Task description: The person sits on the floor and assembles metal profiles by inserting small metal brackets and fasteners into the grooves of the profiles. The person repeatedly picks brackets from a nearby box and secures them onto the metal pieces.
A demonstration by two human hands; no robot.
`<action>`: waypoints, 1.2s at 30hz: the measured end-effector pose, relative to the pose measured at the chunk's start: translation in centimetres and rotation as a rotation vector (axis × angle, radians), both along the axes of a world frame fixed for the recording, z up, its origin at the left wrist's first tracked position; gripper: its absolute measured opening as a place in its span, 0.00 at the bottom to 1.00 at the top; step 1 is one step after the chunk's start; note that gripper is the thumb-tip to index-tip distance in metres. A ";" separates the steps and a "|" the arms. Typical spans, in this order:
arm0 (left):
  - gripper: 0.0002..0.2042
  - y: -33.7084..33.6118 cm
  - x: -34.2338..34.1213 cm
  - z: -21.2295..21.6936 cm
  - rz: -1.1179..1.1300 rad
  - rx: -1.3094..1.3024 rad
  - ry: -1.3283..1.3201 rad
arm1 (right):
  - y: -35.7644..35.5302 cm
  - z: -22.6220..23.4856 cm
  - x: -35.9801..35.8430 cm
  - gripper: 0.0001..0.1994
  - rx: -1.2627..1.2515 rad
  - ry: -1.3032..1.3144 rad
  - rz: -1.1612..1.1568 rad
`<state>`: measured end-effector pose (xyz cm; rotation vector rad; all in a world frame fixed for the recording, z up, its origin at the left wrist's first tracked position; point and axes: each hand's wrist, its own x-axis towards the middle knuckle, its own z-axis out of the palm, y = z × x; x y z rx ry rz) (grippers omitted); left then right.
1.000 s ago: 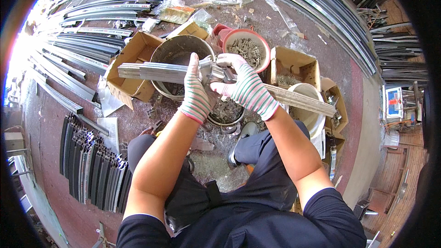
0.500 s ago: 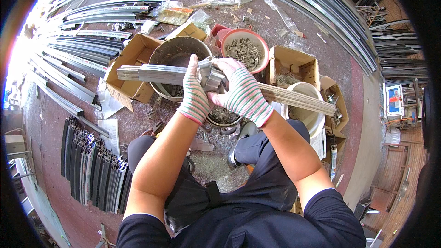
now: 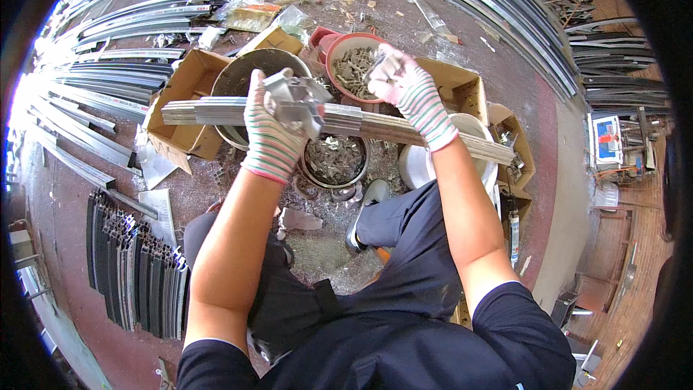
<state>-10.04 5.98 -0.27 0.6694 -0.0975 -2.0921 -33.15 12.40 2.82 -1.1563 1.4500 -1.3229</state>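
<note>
Both my hands wear striped knit gloves. My left hand (image 3: 278, 119) is closed around several short silver metal profile pieces (image 3: 297, 99), blurred by motion. Beneath it, a long bundle of metal strips (image 3: 209, 110) runs across the containers. My right hand (image 3: 413, 90) is raised at the right rim of a red bucket (image 3: 332, 54), which holds many small metal pieces (image 3: 354, 71). Its fingers are bent around a small silvery metal piece (image 3: 385, 71), too smeared for its exact shape to show.
A dark round bucket (image 3: 242, 72) stands between an open cardboard box (image 3: 160, 126) and the red bucket. Nearer lies a pan of metal scraps (image 3: 333, 162). A white bucket (image 3: 415, 166) and more boxes (image 3: 462, 83) stand right. Stacked dark profiles (image 3: 133, 267) lie left.
My right hand has left the pieces in my left hand and moved right, to the red bucket, with a small metal piece. My left hand still grips its pieces. The view has shifted slightly.
</note>
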 end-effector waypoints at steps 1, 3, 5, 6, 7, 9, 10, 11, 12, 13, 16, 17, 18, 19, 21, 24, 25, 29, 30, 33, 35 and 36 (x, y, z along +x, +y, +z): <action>0.25 -0.4 0.4 0.2 0.001 -0.008 -0.031 | -0.1 -0.9 -1.4 0.35 0.155 0.353 0.035; 0.26 -1.1 1.3 0.9 0.022 0.007 -0.031 | 0.5 -3.5 -3.1 0.37 0.265 0.632 0.149; 0.26 -1.6 1.7 1.4 0.074 0.031 -0.072 | 0.5 -6.4 -3.7 0.40 0.278 0.887 0.198; 0.27 -1.6 1.8 1.6 0.080 0.007 -0.068 | 0.8 -7.5 -4.3 0.41 0.257 0.905 0.216; 0.27 -1.7 1.9 1.7 0.104 0.034 -0.084 | 0.9 -8.7 -4.5 0.41 0.301 0.934 0.224; 0.28 -1.6 1.8 1.9 0.108 0.061 -0.105 | 1.0 -10.6 -4.8 0.41 0.351 0.897 0.243; 0.29 -1.6 1.7 1.9 0.112 0.072 -0.106 | 1.1 -11.4 -4.7 0.41 0.307 0.936 0.256; 0.28 -1.6 1.6 1.9 0.107 0.073 -0.106 | 1.2 -12.1 -4.5 0.42 0.257 0.971 0.262; 0.28 -1.6 1.5 1.9 0.100 0.062 -0.092 | 1.3 -12.6 -4.4 0.42 0.246 1.017 0.268; 0.27 -1.6 1.4 1.9 0.097 0.052 -0.078 | 1.3 -12.9 -4.3 0.42 0.188 0.985 0.262; 0.27 -1.7 1.3 1.7 0.071 0.067 -0.081 | 1.4 -13.5 -3.5 0.41 0.147 0.915 0.256; 0.27 -1.7 1.2 1.5 0.068 0.071 -0.083 | 1.4 -13.6 -3.3 0.42 0.148 0.931 0.254; 0.27 -1.7 1.2 1.4 0.066 0.075 -0.085 | 1.5 -13.6 -2.9 0.42 0.168 0.948 0.249; 0.27 -1.7 1.2 1.2 0.062 0.066 -0.078 | 1.5 -13.5 -2.6 0.43 0.187 0.965 0.245; 0.26 -1.5 1.1 1.0 0.030 0.040 -0.057 | 1.5 -13.1 -2.0 0.45 0.226 0.994 0.259; 0.25 -1.5 0.8 0.8 0.014 0.020 -0.009 | 0.9 -11.7 -1.3 0.50 0.237 1.152 0.270; 0.25 -1.4 0.7 0.8 0.009 0.030 -0.007 | 0.6 -11.1 -0.9 0.51 0.221 1.207 0.205; 0.24 -0.8 0.4 0.9 -0.006 -0.003 -0.058 | -0.7 -7.6 0.9 0.52 -0.141 0.728 0.172; 0.24 -0.6 0.2 0.9 -0.012 -0.003 -0.057 | -0.6 -6.7 1.7 0.52 -0.191 0.456 0.239; 0.25 -0.2 -0.5 0.7 -0.041 -0.006 -0.046 | 0.2 -4.5 4.7 0.51 -0.112 0.018 0.262; 0.25 -0.1 -1.0 0.4 -0.065 -0.006 -0.034 | 0.4 -3.2 5.9 0.44 0.024 -0.040 0.238; 0.25 0.1 -1.0 0.3 -0.098 -0.021 -0.043 | 0.7 -2.6 6.3 0.37 0.024 -0.203 0.210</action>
